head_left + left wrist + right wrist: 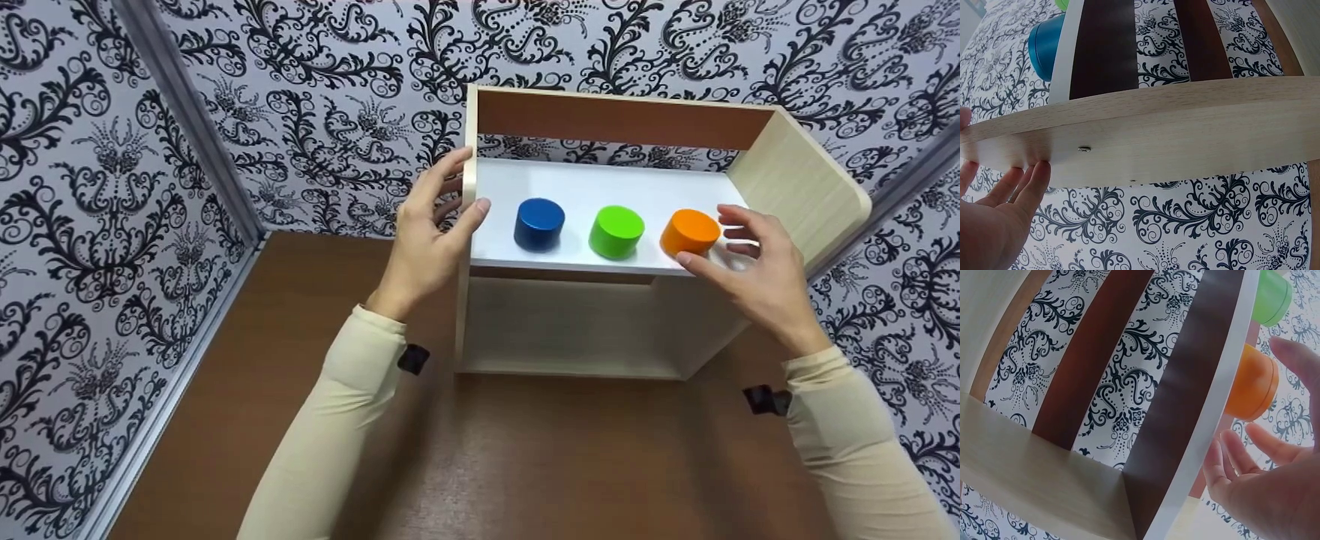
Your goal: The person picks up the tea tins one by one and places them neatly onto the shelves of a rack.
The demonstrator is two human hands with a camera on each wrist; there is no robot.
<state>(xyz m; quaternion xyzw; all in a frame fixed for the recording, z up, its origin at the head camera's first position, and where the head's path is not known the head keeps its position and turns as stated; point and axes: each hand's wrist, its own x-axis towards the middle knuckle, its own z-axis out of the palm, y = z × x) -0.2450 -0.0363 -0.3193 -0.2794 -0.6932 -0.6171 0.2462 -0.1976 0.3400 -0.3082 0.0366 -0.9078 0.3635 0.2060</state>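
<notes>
On the white upper board of a small wooden shelf unit [570,328] stand a blue cylinder [538,225], a green cylinder [616,232] and an orange cylinder [688,232] in a row. My left hand [426,244] holds the front edge of the left side panel [1185,129], with the thumb toward the inside and the fingertips against its outer face. Around the right of the orange cylinder, my right hand [772,277] is spread, thumb in front and fingers on the right side. The right wrist view shows gaps between those fingers and the cylinder.
The unit stands on a brown wooden surface [450,465] against patterned wallpaper [322,82]. Its tall right side panel [802,176] rises just beyond my right hand. Under the white board is an open lower compartment. A second papered wall [112,225] runs along the left.
</notes>
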